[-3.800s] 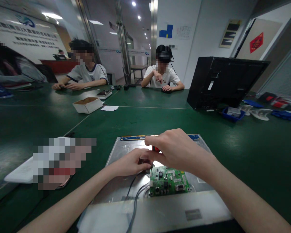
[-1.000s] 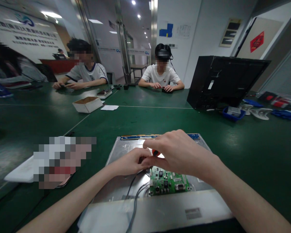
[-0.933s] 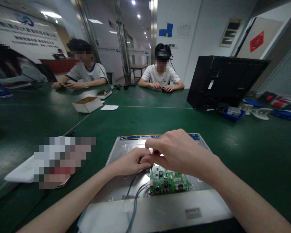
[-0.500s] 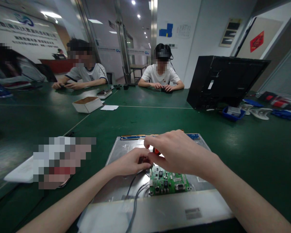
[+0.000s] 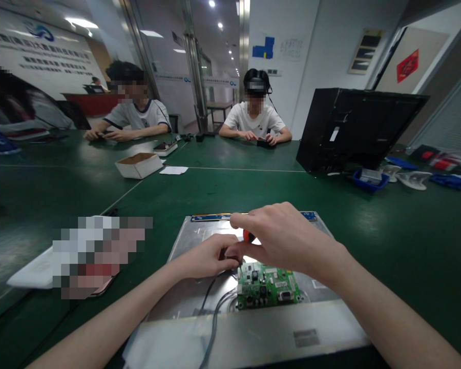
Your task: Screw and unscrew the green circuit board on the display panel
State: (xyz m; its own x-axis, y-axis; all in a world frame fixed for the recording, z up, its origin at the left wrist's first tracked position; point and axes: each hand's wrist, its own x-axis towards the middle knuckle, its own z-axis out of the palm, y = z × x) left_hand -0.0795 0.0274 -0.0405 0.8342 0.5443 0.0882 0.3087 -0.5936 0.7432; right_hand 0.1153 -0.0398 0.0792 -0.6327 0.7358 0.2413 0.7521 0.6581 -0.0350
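A metal-backed display panel (image 5: 176, 302) lies in front of me, with a green circuit board (image 5: 268, 288) on its back. Above the board's upper left corner, my right hand (image 5: 288, 241) is closed around a screwdriver (image 5: 248, 236); only a bit of its orange-red handle shows, and its tip is hidden. My left hand (image 5: 211, 256) rests on the panel, fingers pinched together at that same corner beneath the right thumb. What it pinches is hidden. A grey cable (image 5: 214, 323) and a thin dark wire (image 5: 208, 294) run from the board area toward me.
A black monitor (image 5: 361, 130) stands at the right, beside a blue tray (image 5: 370, 179). A white box (image 5: 139, 165) and paper (image 5: 173, 170) lie farther back. Left of the panel is a partly blurred phone-like item (image 5: 100, 256). Other people (image 5: 255, 120) sit across the green table (image 5: 230, 189).
My right hand has turned slightly, its thumb shifting left over the left fingertips, and more of the orange-red handle shows. My left hand and the panel stay in place.
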